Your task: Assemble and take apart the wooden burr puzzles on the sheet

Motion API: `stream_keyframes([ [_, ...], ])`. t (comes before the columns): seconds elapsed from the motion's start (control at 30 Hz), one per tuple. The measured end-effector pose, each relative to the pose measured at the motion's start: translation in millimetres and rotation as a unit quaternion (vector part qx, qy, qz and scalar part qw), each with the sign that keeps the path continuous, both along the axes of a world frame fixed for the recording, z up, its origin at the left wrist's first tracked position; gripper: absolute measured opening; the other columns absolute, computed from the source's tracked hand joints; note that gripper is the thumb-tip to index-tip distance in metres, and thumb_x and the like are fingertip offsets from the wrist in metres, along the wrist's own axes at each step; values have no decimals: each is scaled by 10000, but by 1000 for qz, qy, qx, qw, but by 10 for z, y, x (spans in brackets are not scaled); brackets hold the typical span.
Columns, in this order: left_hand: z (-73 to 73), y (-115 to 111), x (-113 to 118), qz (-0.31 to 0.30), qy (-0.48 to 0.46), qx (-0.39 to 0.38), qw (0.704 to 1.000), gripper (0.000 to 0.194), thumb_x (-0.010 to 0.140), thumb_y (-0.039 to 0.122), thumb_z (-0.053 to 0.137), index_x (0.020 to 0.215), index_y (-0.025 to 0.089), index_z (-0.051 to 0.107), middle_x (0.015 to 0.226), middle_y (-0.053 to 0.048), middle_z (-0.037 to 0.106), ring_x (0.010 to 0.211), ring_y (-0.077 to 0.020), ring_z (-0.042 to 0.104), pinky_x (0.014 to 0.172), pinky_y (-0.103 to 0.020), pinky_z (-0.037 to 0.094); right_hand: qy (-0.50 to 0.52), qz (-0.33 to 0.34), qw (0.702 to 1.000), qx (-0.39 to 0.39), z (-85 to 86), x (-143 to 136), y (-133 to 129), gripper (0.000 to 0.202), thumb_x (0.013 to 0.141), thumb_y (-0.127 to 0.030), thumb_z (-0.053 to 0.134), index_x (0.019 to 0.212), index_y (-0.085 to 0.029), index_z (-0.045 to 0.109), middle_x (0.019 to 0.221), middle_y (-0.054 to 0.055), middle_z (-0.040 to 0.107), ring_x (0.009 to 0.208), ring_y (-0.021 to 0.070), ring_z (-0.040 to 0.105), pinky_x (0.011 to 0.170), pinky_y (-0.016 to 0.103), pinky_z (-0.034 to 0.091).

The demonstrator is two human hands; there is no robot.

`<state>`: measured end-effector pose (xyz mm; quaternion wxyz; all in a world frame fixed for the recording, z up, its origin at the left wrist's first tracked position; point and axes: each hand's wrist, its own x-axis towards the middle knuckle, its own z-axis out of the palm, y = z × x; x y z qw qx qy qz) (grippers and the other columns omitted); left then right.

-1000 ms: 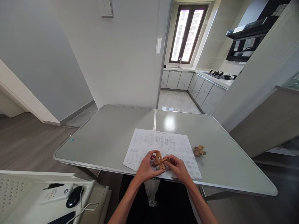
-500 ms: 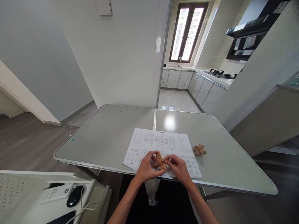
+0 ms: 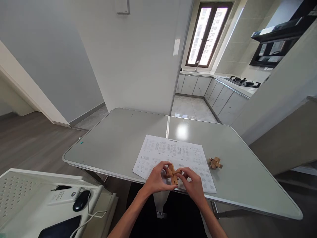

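A partly interlocked wooden burr puzzle is held above the near edge of a printed sheet. My left hand grips it from the left, thumb below and fingers on top. One upright piece bears a dark number at its lower end. From the right, my right hand pinches a wooden piece that juts sideways from the puzzle; whether it is seated in the others I cannot tell. Beneath lies the white sheet with rows of small diagrams. A second wooden burr puzzle rests on the table, right of the sheet.
The grey-green folding table has a metal-trimmed edge and a centre seam. At lower left, a white cart carries a black mouse, a white box, a dark flat device and a white cable.
The view has shifted slightly left, so the scene sits farther right. The held puzzle has turned a little, its numbered piece more upright. Both hands keep their hold.
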<state>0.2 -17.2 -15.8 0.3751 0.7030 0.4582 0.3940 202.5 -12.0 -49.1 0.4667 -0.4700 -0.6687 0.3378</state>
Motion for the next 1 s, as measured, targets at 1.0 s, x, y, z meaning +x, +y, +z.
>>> stream_keyframes([
  [1.0, 524, -668, 119, 25, -267, -85, 960, 790, 689, 632, 837, 1328, 275, 539, 1334, -116, 645, 1204, -364, 625, 1048, -470, 505, 341, 54, 882, -320, 775, -234, -813, 398, 840, -623, 753, 846, -235, 667, 652, -30, 554, 535, 120, 449, 543, 249, 444],
])
